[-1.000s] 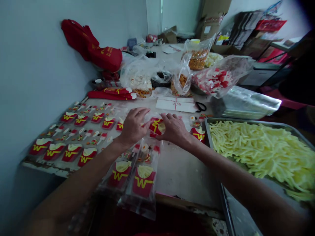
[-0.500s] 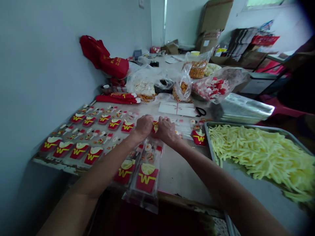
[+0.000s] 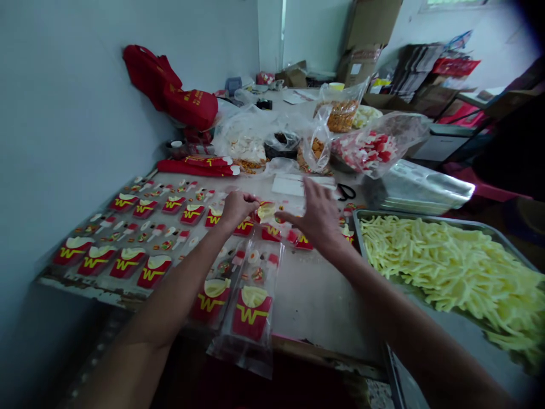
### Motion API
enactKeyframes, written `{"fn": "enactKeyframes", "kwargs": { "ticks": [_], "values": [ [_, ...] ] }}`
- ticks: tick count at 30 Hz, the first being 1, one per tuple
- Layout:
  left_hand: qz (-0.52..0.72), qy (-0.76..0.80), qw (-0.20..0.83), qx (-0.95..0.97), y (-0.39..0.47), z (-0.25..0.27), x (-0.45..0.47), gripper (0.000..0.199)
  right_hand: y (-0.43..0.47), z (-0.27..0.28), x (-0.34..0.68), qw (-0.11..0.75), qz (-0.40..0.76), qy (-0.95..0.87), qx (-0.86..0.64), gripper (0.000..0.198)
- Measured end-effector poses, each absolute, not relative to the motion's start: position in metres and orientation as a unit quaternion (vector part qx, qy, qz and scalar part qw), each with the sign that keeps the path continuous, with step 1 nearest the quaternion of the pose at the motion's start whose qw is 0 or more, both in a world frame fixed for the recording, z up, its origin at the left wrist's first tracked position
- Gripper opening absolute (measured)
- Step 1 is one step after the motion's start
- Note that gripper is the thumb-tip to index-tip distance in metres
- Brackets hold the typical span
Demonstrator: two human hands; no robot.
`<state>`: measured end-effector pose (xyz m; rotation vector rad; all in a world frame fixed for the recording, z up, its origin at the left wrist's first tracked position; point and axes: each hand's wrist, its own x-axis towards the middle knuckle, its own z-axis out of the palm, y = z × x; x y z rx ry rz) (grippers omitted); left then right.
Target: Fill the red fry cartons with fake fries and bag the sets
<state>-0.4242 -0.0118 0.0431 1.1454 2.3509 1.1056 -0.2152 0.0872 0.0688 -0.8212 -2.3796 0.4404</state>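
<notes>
My left hand point(image 3: 239, 211) is closed, its fingertips pinching the left edge of a small red fries box point(image 3: 264, 203) with pale yellow strips in its mouth. To the right of that box, my right hand point(image 3: 318, 216) is open, thumb and fingers spread, holding nothing. Below the hands, a clear plastic bag point(image 3: 239, 353) holds a red box with a yellow W point(image 3: 251, 324) and small food-shaped pieces. Rows of similar red boxes point(image 3: 153, 271) with small pieces lie to the left. Another red box point(image 3: 304, 241) is partly hidden under my right hand.
A metal tray point(image 3: 360, 244) heaped with pale yellow strips point(image 3: 438, 255) stands at the right. Behind are white cards point(image 3: 285, 185), black-handled scissors point(image 3: 347, 192), folded red packaging point(image 3: 191, 168), a bag of red-and-white pieces point(image 3: 370, 150) and stacked metal trays point(image 3: 421, 187).
My right hand has let go of the red box, opened and moved right and up. The left hand keeps its pinch on the box. The view has shifted slightly.
</notes>
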Motion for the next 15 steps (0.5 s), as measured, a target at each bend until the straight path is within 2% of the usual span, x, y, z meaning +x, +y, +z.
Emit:
{"fn": "enactKeyframes", "kwargs": {
  "ticks": [2, 5, 7, 11, 15],
  "values": [
    [0.407, 0.81, 0.163, 0.389, -0.013, 0.046, -0.426, 0.021, 0.1, 0.067, -0.192, 0.274, 0.34, -0.815, -0.38, 0.079],
    [0.422, 0.805, 0.17, 0.381, -0.013, 0.05, -0.421, 0.022, 0.108, 0.049, -0.169, 0.135, 0.683, -0.606, -0.385, 0.038],
    [0.409, 0.814, 0.128, 0.393, -0.012, 0.052, -0.413, 0.02, 0.103, 0.034, -0.166, 0.111, 0.809, -0.457, -0.351, 0.02],
    [0.334, 0.83, 0.021, 0.446, -0.015, 0.06, -0.379, 0.016, 0.078, 0.015, -0.176, 0.205, 0.849, -0.354, -0.335, 0.013],
    [0.305, 0.807, 0.024, 0.506, -0.021, 0.073, -0.319, 0.014, 0.059, 0.015, -0.194, 0.232, 0.823, -0.415, -0.31, 0.016]
  ]
}}
